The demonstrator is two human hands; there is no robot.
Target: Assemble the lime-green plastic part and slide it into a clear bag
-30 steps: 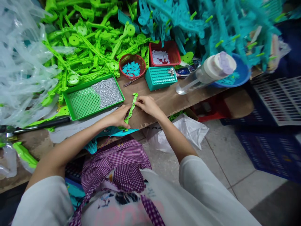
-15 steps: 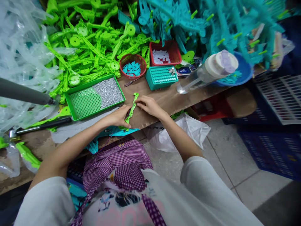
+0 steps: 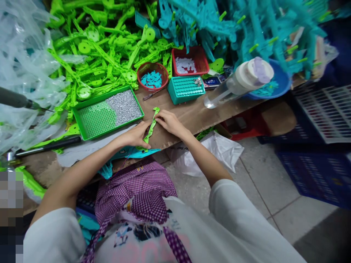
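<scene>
A long thin green plastic strip (image 3: pixel 151 126) lies on the brown workbench (image 3: pixel 192 115) in front of me. My left hand (image 3: pixel 136 135) grips its lower half, fingers curled against it. My right hand (image 3: pixel 169 122) pinches the strip near its upper half, fingers closed on its edge. A green tray (image 3: pixel 93 120) holding a heap of small silver screws sits just left of my hands.
A round red basket (image 3: pixel 152 75) of teal pieces, a square red basket (image 3: pixel 190 62) of white pieces and a teal box (image 3: pixel 186 89) stand behind. Piles of green (image 3: pixel 104 47) and teal (image 3: pixel 233 25) parts fill the back. A clear bottle (image 3: pixel 236 86) lies at the right. A dark rod (image 3: pixel 16 100) enters from the left.
Both hands stay on the green strip with little movement. A dark rod has come in from the left edge and now sits lower left than half a second ago.
</scene>
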